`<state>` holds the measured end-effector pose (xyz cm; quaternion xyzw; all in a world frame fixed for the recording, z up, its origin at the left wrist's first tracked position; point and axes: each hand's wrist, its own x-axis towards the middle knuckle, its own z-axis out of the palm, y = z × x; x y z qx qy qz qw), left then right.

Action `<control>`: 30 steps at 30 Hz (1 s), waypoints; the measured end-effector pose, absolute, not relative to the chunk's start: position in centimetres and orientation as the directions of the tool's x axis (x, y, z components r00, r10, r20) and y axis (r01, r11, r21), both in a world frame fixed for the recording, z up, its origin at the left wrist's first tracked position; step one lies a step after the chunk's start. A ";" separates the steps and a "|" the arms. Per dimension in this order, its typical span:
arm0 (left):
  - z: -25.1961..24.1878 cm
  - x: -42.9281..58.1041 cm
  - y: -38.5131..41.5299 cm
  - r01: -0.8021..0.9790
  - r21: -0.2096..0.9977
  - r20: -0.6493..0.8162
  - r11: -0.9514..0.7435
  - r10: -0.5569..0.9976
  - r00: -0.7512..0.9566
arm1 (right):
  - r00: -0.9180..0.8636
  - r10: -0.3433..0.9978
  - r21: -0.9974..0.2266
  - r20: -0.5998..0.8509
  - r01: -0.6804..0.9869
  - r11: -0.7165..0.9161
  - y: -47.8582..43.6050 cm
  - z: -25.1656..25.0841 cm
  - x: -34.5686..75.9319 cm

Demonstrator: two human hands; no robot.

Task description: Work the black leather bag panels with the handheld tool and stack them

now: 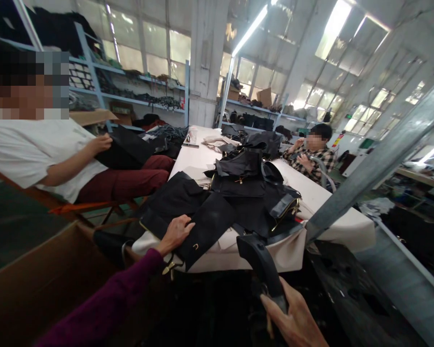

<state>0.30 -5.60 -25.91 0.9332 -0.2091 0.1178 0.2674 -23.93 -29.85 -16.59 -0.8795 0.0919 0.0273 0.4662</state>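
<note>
While the right hand (292, 318) down low has its fingers wrapped round a black strap (260, 262), that strap runs lengthwise up and left to the table (347, 226) edge. Left hand (175, 233) lies on a black bag (202, 219) at the near corner, fingers together, curled over its edge. Cardboard box (39, 279) crowds the left, grey beam (376, 168) slants in on the right, more bags (253, 178) piled beyond

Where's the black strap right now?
Head view, bottom centre-right: the right hand grips the black strap, which rises to the near edge of the white table.
</note>
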 end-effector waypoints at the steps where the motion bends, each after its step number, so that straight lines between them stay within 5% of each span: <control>1: -25.9 1.0 -5.2 -0.446 0.502 0.274 -0.741 -0.352 0.895 | 0.982 -0.133 -0.807 -0.136 -0.188 -0.560 -29.9 -16.8 -23.9; 6: -25.6 2.9 -3.9 -0.360 0.743 0.090 -0.564 -0.449 0.889 | 0.980 -0.109 -0.794 -0.169 -0.201 -0.573 -29.1 -18.1 -23.9; 11: -25.6 2.9 -4.0 -0.285 0.827 0.050 -0.485 -0.442 0.896 | 0.975 -0.034 -0.774 -0.221 -0.196 -0.602 -26.7 -19.6 -24.0; 20: -26.2 3.3 -3.7 -0.401 0.751 0.146 -0.524 -0.462 0.875 | 0.984 0.079 -0.773 -0.157 -0.073 -0.630 -23.5 -22.0 -19.9; 30: -27.0 4.0 -3.5 -0.391 0.747 0.138 -0.538 -0.450 0.882 | 0.984 0.045 -0.735 -0.170 -0.096 -0.671 -24.2 -20.3 -21.0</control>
